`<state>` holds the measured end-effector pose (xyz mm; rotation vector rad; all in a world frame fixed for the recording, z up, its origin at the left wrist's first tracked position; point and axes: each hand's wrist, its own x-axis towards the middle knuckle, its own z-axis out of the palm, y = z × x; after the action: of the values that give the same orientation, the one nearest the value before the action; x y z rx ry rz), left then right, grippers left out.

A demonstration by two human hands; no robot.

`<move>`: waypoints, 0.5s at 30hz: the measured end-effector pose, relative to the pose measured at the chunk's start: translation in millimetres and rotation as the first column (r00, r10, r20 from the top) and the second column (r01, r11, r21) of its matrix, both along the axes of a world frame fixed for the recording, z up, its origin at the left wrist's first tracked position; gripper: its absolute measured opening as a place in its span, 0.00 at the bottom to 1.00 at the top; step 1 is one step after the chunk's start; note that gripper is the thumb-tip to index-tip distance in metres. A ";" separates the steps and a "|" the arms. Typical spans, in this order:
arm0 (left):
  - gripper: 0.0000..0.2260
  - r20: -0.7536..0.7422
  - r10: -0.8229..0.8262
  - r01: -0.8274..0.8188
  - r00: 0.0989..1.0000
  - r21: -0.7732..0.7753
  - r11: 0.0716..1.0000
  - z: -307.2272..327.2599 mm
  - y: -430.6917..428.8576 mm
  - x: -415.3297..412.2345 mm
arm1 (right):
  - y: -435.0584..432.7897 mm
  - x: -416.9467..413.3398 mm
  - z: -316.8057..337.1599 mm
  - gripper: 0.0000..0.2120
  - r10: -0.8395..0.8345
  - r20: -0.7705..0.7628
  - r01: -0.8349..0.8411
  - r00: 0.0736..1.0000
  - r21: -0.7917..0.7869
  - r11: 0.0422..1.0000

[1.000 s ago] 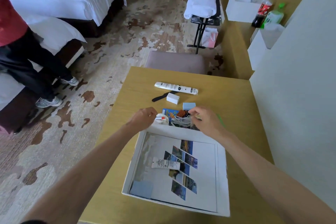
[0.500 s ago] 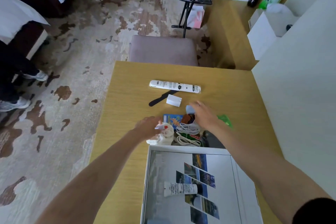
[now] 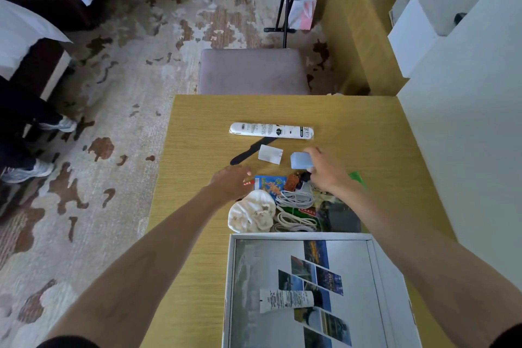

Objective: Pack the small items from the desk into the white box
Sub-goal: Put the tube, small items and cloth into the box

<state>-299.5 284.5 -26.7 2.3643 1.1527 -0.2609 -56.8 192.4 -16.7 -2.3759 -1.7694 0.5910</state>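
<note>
A hotel room with patterned carpet holds a yellow wood-grain counter (image 3: 197, 127) pushed against a white wall, with a grey stool tucked at its far edge.

The right hand (image 3: 327, 174) reaches forward with its fingers curled around a small pale-blue block (image 3: 301, 160), thumb below and fingers over its far side; it looks gripped, though whether it has left the counter I cannot tell. The left hand (image 3: 230, 182) hovers palm down with fingers loosely bent; a small red-and-white item (image 3: 248, 182) shows at its fingertips, and whether it is pinched is unclear.

Between and just behind the hands lies the clutter yet to be packed: a blue printed packet (image 3: 269, 182), a brown leather tag (image 3: 291, 181), coiled white cables (image 3: 295, 198), a cream drawstring pouch (image 3: 251, 213) and a dark grey pouch (image 3: 340, 217). Beyond the hands sit a small white box-shaped item (image 3: 270, 153), a black strap (image 3: 248, 151) and a long white wrapped packet (image 3: 271, 130).

Nearest the body, under the forearms, the white box (image 3: 231, 291) sits open. It holds only a white tube (image 3: 285, 300) lying on a printed sheet. By my reading the packing has barely begun: one item in, nearly everything else still out on the counter.
</note>
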 end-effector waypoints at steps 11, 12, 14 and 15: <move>0.21 -0.257 -0.236 0.331 0.937 0.441 0.834 0.5 32.5 92.4 | -39.4 3.4 29.4 0.18 -0.252 -0.398 0.295 0.882 0.052 0.954; 0.21 -0.279 -0.238 0.345 0.930 0.447 0.825 -0.4 34.9 95.7 | -45.6 2.4 36.3 0.19 -0.278 -0.457 0.330 0.845 0.035 0.943; 0.21 -0.265 -0.230 0.328 0.937 0.433 0.840 1.4 35.2 96.8 | -58.7 0.3 51.9 0.21 -0.330 -0.600 0.399 0.729 -0.020 0.917; 0.22 -0.229 -0.216 0.296 0.949 0.414 0.861 5.2 31.4 94.8 | -66.7 -0.2 59.8 0.22 -0.341 -0.660 0.420 0.670 -0.042 0.907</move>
<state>-204.7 315.9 -21.5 2.9623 1.0558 -0.3303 -57.0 125.7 43.2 -1.9905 -0.9336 1.0547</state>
